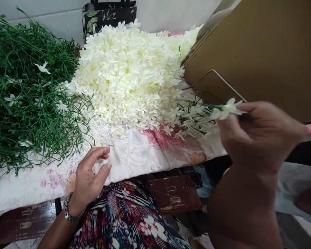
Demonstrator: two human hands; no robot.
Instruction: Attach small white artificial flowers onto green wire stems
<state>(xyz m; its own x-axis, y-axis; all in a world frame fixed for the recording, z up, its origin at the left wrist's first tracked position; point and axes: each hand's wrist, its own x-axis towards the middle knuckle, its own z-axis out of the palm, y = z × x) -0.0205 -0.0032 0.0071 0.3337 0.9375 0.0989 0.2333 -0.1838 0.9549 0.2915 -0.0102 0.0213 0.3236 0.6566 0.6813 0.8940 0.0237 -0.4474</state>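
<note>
My right hand [259,128] is raised at the right, its fingers pinching an artificial flower sprig [229,108] with white petals and a green stem. Below and left of it lie several finished-looking flower sprigs [194,116] with green stems and white blooms. At the table's front edge rests my left hand [93,173], thumb and fingers apart with nothing between them. A large heap of loose white flower heads [129,69] covers the middle of the table. To its left is a tangled pile of green plastic stems [28,97], a few white blooms among them.
A big cardboard box [261,52] stands at the right, with a bent metal wire [226,83] in front of it. Behind the flowers a dark patterned bag [109,15] leans by the tiled wall. The table wears a floral cloth [134,155]. Below is a brown wooden stool [175,193].
</note>
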